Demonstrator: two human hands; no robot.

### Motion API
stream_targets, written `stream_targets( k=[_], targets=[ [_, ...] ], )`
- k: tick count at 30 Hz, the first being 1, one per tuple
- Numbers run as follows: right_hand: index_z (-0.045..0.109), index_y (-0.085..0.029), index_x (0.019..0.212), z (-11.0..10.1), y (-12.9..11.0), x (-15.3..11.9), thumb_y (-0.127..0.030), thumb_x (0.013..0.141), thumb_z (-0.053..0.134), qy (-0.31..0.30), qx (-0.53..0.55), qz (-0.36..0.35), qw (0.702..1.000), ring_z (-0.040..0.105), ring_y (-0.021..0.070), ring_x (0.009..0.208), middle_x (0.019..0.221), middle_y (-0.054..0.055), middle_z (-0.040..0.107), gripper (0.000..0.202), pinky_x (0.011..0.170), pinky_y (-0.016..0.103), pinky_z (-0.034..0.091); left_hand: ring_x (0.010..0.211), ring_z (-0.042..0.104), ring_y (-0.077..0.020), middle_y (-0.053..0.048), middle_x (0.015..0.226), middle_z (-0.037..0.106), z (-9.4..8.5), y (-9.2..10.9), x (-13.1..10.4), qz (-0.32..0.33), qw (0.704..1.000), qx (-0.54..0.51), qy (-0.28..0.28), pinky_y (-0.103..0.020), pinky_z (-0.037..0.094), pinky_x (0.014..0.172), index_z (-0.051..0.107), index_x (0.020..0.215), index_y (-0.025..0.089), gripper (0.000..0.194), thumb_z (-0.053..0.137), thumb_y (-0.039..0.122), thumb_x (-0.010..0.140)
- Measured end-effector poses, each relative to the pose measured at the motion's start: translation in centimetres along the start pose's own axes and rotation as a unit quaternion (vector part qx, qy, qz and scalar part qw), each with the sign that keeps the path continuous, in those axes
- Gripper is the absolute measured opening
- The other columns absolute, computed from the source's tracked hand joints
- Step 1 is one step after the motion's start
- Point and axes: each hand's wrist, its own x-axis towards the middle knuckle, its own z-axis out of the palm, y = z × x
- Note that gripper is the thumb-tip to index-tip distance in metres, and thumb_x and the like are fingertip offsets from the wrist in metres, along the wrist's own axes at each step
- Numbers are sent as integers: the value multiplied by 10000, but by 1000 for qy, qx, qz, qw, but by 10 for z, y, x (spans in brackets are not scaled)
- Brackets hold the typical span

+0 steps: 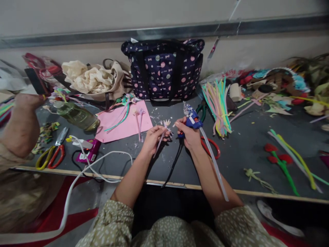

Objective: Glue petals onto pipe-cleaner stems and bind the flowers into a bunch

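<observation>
Near the middle of the dark table, my left hand [153, 138] pinches the thin stem of a small pale flower [167, 123], whose petals stick up above the fingers. Just to its right, my right hand [189, 132] is closed, its thumb and forefinger near the flower and a small pale piece at their tips. A blue glue gun [193, 120] lies against that hand, with a long clear glue stick [214, 164] trailing from it over the forearm. Whether the fingers grip the gun is partly hidden. Pale scraps surround both hands.
A pink sheet [123, 125] holds finished-looking stems. Left are a green bottle [77, 115], scissors [59, 147], a power strip [88, 151] and another person's arm [20, 127]. A patterned bag [163, 72] stands behind; pipe cleaners [217, 106] and red flowers [279, 157] lie right.
</observation>
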Motion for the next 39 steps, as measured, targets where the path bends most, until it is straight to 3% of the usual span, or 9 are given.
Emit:
stream_targets(
  k=[6, 13, 28, 39],
  targets=[
    [500, -216, 743, 1, 0, -2, -238, 632, 765, -37, 0, -9, 999, 448, 58, 534, 732, -63, 594, 288, 473, 205, 368, 538, 598, -90, -35, 671, 684, 3, -1, -1, -9, 1000, 8, -15, -182, 490, 509, 650, 739, 133, 238, 773, 330, 684],
    [522, -218, 760, -1, 5, -1, -250, 652, 762, -29, -11, -24, 999, 446, 59, 536, 757, -60, 601, 266, 486, 213, 370, 564, 602, -93, -34, 679, 684, 7, -2, -5, -9, 999, 30, -45, -184, 486, 527, 659, 747, 135, 238, 752, 352, 714],
    [617, -196, 748, -2, 12, -2, -325, 684, 746, -7, -97, -72, 993, 481, 82, 566, 721, -31, 600, 193, 553, 251, 407, 557, 588, -86, -25, 683, 681, 7, -3, -6, 4, 998, 32, -45, -191, 484, 547, 663, 763, 143, 246, 749, 370, 724],
    [615, -192, 795, 0, 13, -6, -365, 710, 722, -3, -119, -53, 991, 512, 98, 598, 713, -24, 586, 221, 595, 260, 449, 558, 587, -88, -25, 681, 680, 8, -3, -7, 18, 998, 50, -46, -201, 488, 566, 673, 760, 146, 246, 744, 380, 727]
  ],
)
